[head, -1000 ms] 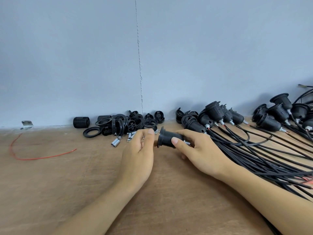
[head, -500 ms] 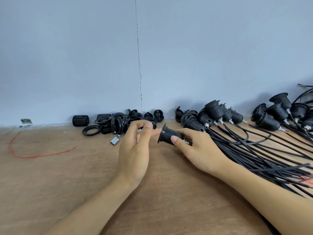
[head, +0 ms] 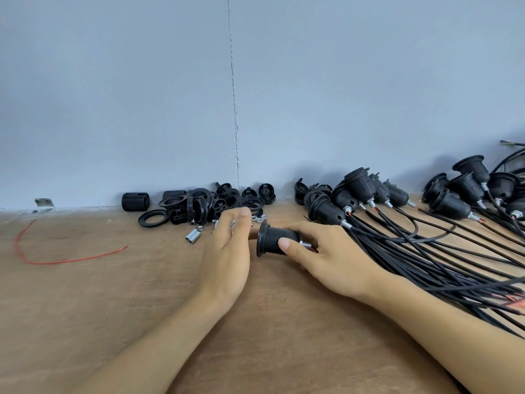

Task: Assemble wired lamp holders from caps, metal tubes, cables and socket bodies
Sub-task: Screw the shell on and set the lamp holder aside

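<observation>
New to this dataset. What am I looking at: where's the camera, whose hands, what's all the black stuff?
No machine here: one person works bare-handed, filmed by a wide-angle camera on their head, looking forward and down; it is the only view. The right hand grips a black lamp holder turned sideways, a small metal tube at its narrow end. The left hand, fingers straight, is at its flanged mouth; contact is hidden. On the wooden bench: loose black parts by the wall, loose metal tubes, finished holders with black cables at right, a red wire far left.
</observation>
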A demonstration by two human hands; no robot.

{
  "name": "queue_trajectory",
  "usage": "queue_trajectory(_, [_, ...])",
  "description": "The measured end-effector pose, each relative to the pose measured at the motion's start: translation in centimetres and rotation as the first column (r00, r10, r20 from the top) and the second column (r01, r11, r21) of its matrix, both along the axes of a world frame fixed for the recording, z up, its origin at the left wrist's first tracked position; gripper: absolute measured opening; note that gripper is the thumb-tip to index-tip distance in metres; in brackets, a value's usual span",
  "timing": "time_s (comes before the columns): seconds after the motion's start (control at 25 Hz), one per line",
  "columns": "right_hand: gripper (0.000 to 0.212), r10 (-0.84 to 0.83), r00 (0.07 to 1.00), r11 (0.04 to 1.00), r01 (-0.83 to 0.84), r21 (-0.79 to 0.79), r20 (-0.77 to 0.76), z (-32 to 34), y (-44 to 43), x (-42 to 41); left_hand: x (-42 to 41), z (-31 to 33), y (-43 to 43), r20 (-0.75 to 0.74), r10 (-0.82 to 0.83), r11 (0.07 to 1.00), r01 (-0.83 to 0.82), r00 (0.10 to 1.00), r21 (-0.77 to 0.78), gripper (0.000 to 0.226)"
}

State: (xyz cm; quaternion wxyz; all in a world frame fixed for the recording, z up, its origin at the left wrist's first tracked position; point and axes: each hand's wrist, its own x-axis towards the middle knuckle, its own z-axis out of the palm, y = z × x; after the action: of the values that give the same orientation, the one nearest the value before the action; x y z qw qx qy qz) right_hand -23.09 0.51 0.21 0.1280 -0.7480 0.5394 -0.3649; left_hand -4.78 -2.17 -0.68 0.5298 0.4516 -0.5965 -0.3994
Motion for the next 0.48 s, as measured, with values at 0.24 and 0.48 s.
queue_trajectory(0.24, [0.027, -0.035, 0.994, 0.999, 0.032, -0.034, -0.102, -0.1, -0.5, -0.8, -0.2, 0.8, 1.0, -0.063, 0.011, 0.988, -0.021, 0.998, -0.151, 0.032])
queue_trajectory(0.48, [0.026, -0.118, 0.991, 0.991, 0.121, -0.05, 0.056, -0.2, -0.8, -1.2, -0.5, 0.3, 1.1, 0.119, -0.003, 0.995, 0.014, 0.993, -0.096, 0.033])
